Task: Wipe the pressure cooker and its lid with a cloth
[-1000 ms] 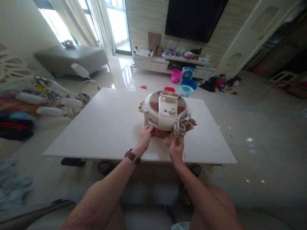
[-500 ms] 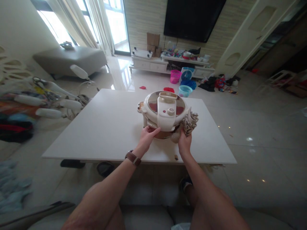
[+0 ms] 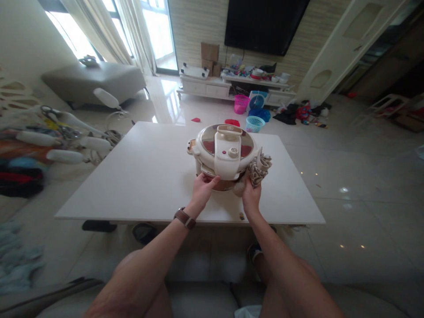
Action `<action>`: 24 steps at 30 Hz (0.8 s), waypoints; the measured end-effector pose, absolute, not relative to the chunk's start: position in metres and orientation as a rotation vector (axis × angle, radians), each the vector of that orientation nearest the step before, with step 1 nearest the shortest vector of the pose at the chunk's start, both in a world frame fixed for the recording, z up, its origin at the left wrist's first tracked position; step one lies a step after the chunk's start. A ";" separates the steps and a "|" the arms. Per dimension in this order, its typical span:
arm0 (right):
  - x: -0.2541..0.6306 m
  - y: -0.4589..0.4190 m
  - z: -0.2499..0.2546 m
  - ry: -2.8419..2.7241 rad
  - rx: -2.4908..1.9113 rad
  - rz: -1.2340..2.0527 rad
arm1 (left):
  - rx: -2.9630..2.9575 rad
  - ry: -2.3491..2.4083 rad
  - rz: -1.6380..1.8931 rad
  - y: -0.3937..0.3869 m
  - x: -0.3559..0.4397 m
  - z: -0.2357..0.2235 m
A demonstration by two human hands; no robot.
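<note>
A cream pressure cooker point(image 3: 225, 152) with a shiny lid and a wide cream handle stands near the front of a white table point(image 3: 145, 176). My left hand point(image 3: 202, 189), with a brown watch at the wrist, rests against the cooker's lower front left, fingers bent on its body. My right hand point(image 3: 251, 194) is closed on a bunched patterned cloth point(image 3: 259, 167), pressed against the cooker's right side.
A drying rack with scissors and coloured clothes point(image 3: 49, 141) stands left of the table. Behind are a grey sofa point(image 3: 96, 81), a white TV cabinet point(image 3: 232, 86) under a black screen, and pink and blue baskets point(image 3: 251, 112) on the glossy floor. My bare knees fill the bottom.
My right hand has carried the cloth from the cooker's front round to its right side. My left hand has shifted slightly along the front. The cooker has stayed in place.
</note>
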State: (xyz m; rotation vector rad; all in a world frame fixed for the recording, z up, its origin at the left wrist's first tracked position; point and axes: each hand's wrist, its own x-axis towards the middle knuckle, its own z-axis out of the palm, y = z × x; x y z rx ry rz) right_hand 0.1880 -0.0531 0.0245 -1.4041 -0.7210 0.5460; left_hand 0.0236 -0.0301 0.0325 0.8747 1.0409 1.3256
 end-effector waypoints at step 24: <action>0.232 -0.017 0.009 -0.491 -1.391 0.562 | 0.560 0.783 1.238 -0.047 0.033 0.048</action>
